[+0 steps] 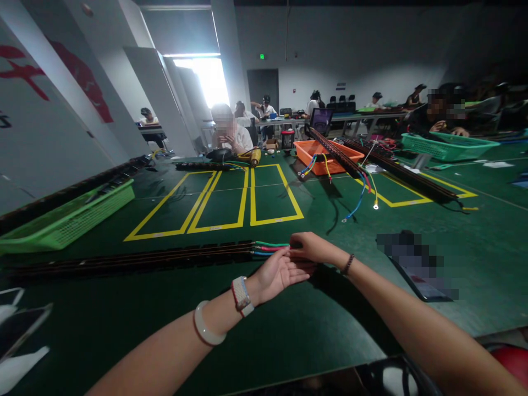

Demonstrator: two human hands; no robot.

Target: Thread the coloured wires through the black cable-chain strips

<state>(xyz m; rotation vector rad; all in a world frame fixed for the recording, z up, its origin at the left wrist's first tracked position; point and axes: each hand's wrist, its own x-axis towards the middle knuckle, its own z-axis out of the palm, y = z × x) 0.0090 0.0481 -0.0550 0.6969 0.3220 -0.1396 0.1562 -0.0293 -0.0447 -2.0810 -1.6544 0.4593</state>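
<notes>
A long black cable chain [136, 257] lies across the green table in front of me, with green, red and blue wires [270, 248] sticking out of its right end. My right hand [310, 247] is closed around the ends of those wires. My left hand [280, 273] lies palm up just below them, fingers stretched out flat under the wire ends and touching my right hand. A watch and a pale bangle sit on my left wrist, a dark bead bracelet on my right.
A green basket [66, 220] stands at the left, an orange basket [313, 155] with another chain and loose wires [363, 192] at the back. Yellow tape rectangles [247, 198] mark the table. A dark tablet [421, 275] lies at right. People sit at tables behind.
</notes>
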